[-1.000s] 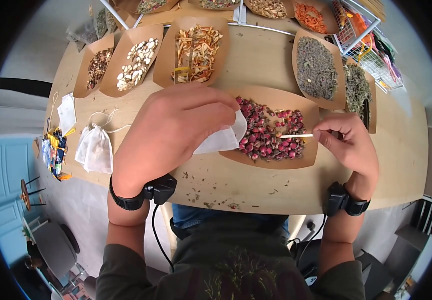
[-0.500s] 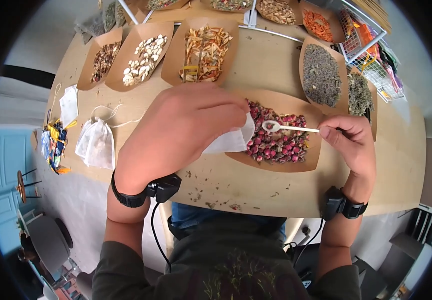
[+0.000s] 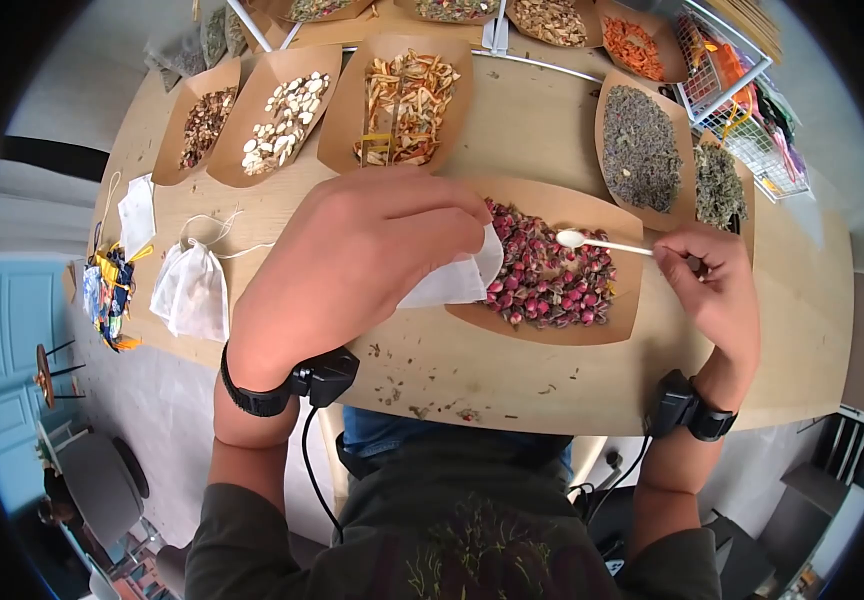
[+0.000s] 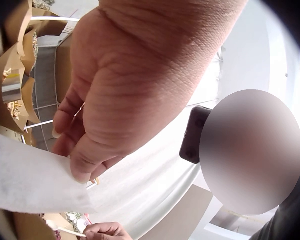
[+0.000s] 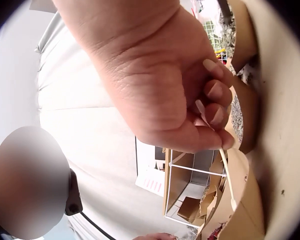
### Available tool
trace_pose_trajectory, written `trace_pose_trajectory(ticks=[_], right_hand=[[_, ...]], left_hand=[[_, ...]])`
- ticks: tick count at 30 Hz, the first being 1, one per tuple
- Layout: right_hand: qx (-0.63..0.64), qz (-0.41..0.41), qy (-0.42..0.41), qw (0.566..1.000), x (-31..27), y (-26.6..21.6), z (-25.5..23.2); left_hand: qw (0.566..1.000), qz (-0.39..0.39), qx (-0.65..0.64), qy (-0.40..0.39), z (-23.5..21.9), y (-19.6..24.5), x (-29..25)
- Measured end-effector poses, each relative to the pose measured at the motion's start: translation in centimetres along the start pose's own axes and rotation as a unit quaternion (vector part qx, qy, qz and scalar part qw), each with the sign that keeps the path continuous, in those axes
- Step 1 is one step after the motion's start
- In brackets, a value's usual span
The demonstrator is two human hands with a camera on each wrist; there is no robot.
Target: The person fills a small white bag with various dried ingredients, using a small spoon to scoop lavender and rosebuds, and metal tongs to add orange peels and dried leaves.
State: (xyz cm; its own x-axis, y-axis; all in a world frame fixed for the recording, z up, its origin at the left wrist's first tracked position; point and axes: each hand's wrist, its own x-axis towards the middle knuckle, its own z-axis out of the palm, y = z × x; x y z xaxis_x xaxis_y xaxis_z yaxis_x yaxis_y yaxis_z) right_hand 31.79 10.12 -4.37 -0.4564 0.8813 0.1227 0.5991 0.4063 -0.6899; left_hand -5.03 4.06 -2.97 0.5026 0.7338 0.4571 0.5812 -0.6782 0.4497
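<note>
My left hand [image 3: 357, 260] pinches a white fabric drawstring-style pouch [image 3: 455, 280] between thumb and fingers, at the left end of a brown paper tray [image 3: 628, 300]. Dried rosebuds [image 3: 542, 290] fill much of that tray. In my right hand [image 3: 709, 285], a slim white spoon [image 3: 617, 246] is pinched by its handle end. Its bowl hangs over the rosebuds, apart from the pouch. The left wrist view shows the pouch [image 4: 35, 175] drooping from the thumb and fingertips. The spoon handle [image 5: 227, 172] runs out past the right thumb in the right wrist view.
Paper trays of orange-brown dried strips [image 3: 402, 105], white slices [image 3: 282, 120] and grey-purple buds [image 3: 640, 150] stand behind. A filled white pouch [image 3: 192, 295] lies at left, beside colourful small bags [image 3: 110, 295]. A white wire basket [image 3: 737, 110] is at back right. Crumbs lie near the front edge.
The spoon's bowl has come up out of the rosebuds and then shifted right, with my right hand drawing back. My left hand keeps its hold on the pouch; the head view has shifted slightly.
</note>
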Motion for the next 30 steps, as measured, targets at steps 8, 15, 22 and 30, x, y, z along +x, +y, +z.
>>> trace_pose_trajectory(ticks=[8,15,22,30], right_hand=[[0.064,0.045,-0.077,0.994,0.3,-0.4,1.9],[0.149,0.068,-0.082,0.983,0.5,0.5,1.6],[0.235,0.052,-0.051,0.969,0.2,-1.2,2.2],[0.082,-0.135,0.02,0.987,0.4,-4.4,3.6]], left_hand=[[1.0,0.003,-0.003,0.006,0.1,0.1,0.0],[1.0,-0.004,-0.011,0.002,0.1,0.2,-0.1],[1.0,0.001,-0.007,0.003,0.1,0.1,-0.2],[1.0,-0.005,0.0,-0.003,0.1,0.0,-0.1]])
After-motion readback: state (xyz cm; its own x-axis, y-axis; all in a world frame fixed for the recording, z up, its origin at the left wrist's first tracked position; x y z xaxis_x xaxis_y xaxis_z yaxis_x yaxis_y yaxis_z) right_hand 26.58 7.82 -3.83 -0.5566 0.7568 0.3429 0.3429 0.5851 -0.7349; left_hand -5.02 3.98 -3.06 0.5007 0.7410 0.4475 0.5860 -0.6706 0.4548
